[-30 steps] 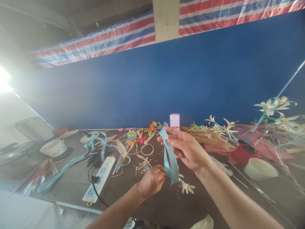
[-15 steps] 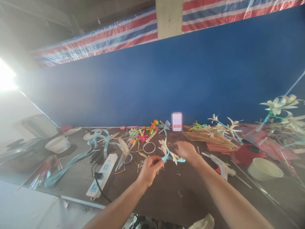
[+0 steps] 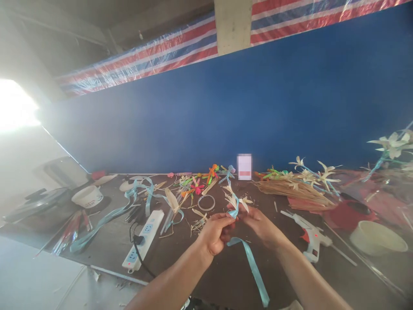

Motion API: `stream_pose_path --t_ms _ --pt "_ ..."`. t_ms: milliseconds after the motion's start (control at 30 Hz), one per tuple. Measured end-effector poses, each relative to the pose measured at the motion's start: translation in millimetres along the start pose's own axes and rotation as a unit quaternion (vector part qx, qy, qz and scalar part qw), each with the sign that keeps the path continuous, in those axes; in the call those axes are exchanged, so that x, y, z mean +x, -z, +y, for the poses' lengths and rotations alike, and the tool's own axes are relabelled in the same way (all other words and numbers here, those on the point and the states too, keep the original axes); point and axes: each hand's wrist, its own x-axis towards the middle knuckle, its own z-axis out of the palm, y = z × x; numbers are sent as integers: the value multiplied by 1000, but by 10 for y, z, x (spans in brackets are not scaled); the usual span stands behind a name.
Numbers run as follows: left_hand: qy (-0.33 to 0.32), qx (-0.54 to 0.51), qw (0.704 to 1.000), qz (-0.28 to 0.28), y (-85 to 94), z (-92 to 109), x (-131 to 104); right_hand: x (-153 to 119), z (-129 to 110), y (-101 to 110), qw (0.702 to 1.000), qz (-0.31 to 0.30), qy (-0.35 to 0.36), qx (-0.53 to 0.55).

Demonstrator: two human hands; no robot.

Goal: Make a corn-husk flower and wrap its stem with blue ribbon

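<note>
My left hand (image 3: 218,232) pinches the base of a pale dried-husk flower (image 3: 234,199), where light blue ribbon (image 3: 233,212) is wound around it. Its cream petals point up and outward above my fingers. Close against the flower's right side, my right hand (image 3: 260,221) has its fingers closed at the wrapped base, apparently on the ribbon; the fingertips are partly hidden. A long tail of the ribbon (image 3: 253,265) hangs below both hands toward the table's near side.
A glue gun (image 3: 312,237) lies to the right, near a cream bowl (image 3: 377,237) and a bundle of dried strips (image 3: 290,190). Leftward are a power strip (image 3: 143,241), a clear ring (image 3: 205,203), a white tub (image 3: 87,196) and loose blue ribbon (image 3: 106,221).
My right hand has come back from beyond the flower to its base, beside my left hand. The flower stands more upright, and a long ribbon tail now hangs below. The view has shifted slightly.
</note>
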Motion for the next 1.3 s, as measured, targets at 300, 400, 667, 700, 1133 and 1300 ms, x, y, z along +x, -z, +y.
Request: stream_pose_path --t_ms 300,400,667,700,1133,1300 --pt "18 -6 1000 -24 -66 10 -76 -21 42 -137 985 53 -1 164" --pt "-20 17 1000 8 -73 -3 -100 -43 -10 -132 995 66 -7 73" --pt "-87 35 995 38 -75 -67 -123 -87 -91 -117 993 89 -7 -72" --pt "-92 29 995 39 -77 -72 -126 -90 -86 -117 994 82 -12 -66" --pt "-86 -1 993 79 -112 -91 -82 -107 -42 -111 995 61 -41 -72" --pt "-95 13 993 69 -142 -91 -60 -116 -43 -123 995 61 -34 -71"
